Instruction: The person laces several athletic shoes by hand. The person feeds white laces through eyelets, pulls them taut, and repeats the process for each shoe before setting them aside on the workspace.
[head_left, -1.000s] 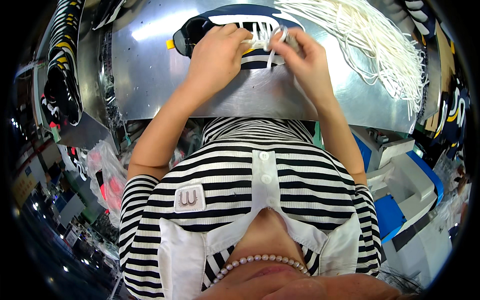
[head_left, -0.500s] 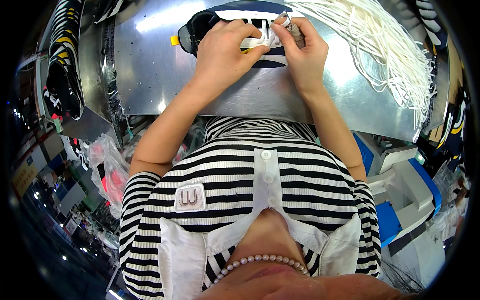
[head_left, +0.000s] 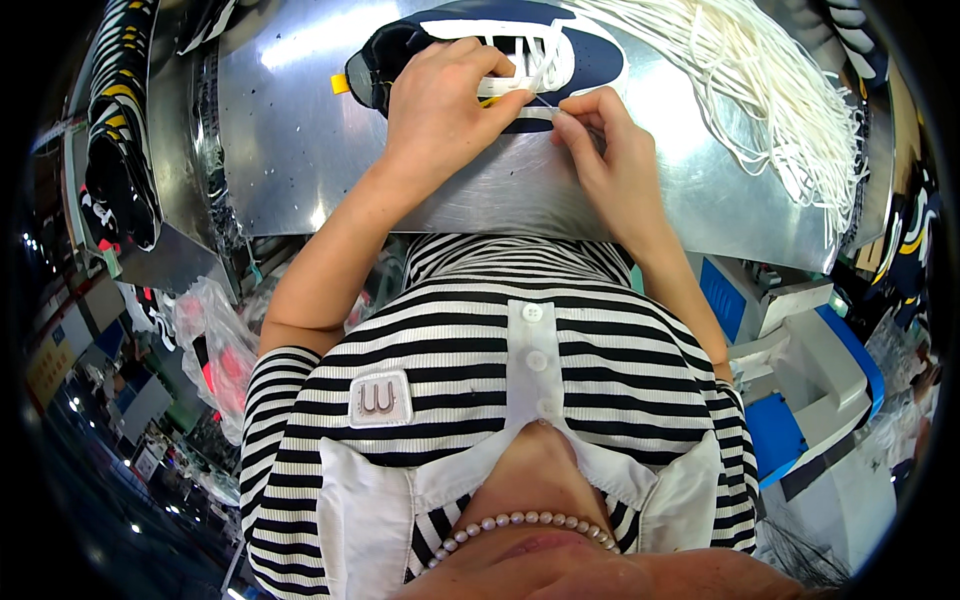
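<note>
A shoe upper (head_left: 596,58) in navy, black and white lies sideways on the metal table, its heel with a yellow tab to the left. White shoelace (head_left: 541,55) crosses its tongue area in several rows. My left hand (head_left: 448,100) is closed on the near side of the shoe, thumb and fingers beside the eyelet row. Just right of that thumb, my right hand (head_left: 606,135) pinches a thin strand at the shoe's near edge. Whether this is a lace end or a slim tool shaft, I cannot tell.
A big bundle of loose white laces (head_left: 770,110) spreads over the right of the metal table (head_left: 320,180). Stacked shoe uppers (head_left: 122,150) stand at the left. Plastic bags (head_left: 215,340) hang below left, and a grey and blue machine (head_left: 810,380) stands below right.
My right hand has moved from above the laces down toward the shoe's near edge. The brownish wrapped handle in its fingers no longer shows. My left hand stays about where it was.
</note>
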